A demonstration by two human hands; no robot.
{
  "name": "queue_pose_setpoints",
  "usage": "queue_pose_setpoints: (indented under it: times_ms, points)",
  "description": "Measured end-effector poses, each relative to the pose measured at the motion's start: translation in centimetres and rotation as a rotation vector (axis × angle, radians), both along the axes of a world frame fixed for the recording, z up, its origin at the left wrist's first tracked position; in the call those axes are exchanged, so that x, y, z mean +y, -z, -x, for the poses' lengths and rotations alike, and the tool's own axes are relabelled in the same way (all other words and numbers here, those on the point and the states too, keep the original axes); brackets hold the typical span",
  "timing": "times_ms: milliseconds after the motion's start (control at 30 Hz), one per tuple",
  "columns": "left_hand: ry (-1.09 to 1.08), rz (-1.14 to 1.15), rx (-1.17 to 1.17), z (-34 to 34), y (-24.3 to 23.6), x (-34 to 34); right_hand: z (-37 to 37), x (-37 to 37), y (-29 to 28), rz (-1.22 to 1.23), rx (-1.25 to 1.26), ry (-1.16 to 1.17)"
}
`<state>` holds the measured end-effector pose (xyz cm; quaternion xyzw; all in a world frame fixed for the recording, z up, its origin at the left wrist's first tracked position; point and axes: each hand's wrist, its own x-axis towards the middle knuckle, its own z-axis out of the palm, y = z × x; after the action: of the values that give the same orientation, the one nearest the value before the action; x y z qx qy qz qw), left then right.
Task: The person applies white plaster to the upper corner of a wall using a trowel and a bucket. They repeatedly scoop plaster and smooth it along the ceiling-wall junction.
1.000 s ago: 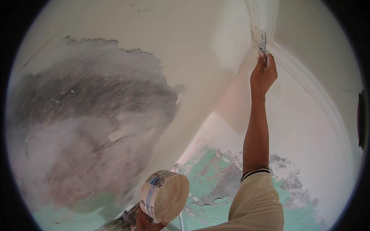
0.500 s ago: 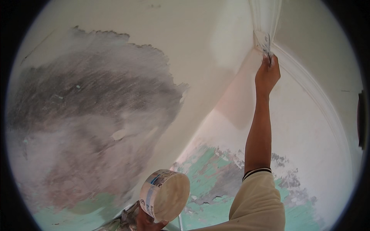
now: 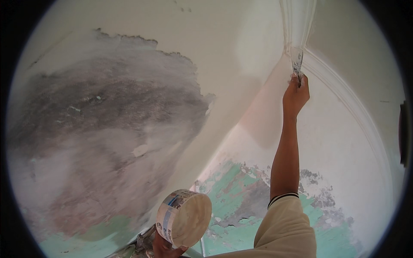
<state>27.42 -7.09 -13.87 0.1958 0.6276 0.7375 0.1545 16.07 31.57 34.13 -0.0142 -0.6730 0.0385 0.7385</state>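
A small putty knife [image 3: 297,59], smeared with pale filler, is gripped in my right hand [image 3: 296,91], raised on an outstretched arm. Its blade is at the corner where the white moulded cornice [image 3: 340,90] bends. Low in the middle, my left hand [image 3: 165,247] holds a round white plastic tub [image 3: 189,219] from beneath, tilted toward me, with pale compound inside.
The left surface carries a large rough grey and pinkish patch [image 3: 103,116] with a ragged edge. Peeling green and grey paint [image 3: 241,206] covers the lower middle. Grey items and a thin pipe show behind the tub. A dark object [image 3: 402,133] sits at the far right rim.
My right hand and the putty knife have moved down a little along the corner, with the blade now more upright. The tub stays in my left hand at about the same place.
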Motion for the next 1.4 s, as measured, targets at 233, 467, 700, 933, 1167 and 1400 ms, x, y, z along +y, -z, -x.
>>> queue_pose_setpoints:
  times_ms: [233,467,700,933,1167,1400]
  points:
    - [0.037,-0.07,-0.033,-0.3,-1.8,-0.1,0.2,-3.0,-1.5,-0.166,-0.025,-0.036]
    - [0.108,-0.128,-0.207,-0.2,-6.2,-1.2,-0.2,1.1,2.8,0.226,0.117,-0.334]
    - [0.038,-0.169,-0.14,0.4,-5.9,-1.4,5.6,-1.5,2.2,0.097,0.227,-0.175]
    - [0.012,-0.193,-0.104,0.3,-6.1,-1.1,-2.2,3.3,-0.7,-0.334,0.068,0.475]
    - [0.082,-0.244,-0.227,-0.2,-6.8,-0.8,-6.4,3.0,-7.1,-0.617,-0.081,0.714]
    - [0.124,-0.285,-0.157,0.4,-3.5,0.1,-6.5,-0.1,-8.0,-0.702,0.099,0.984]
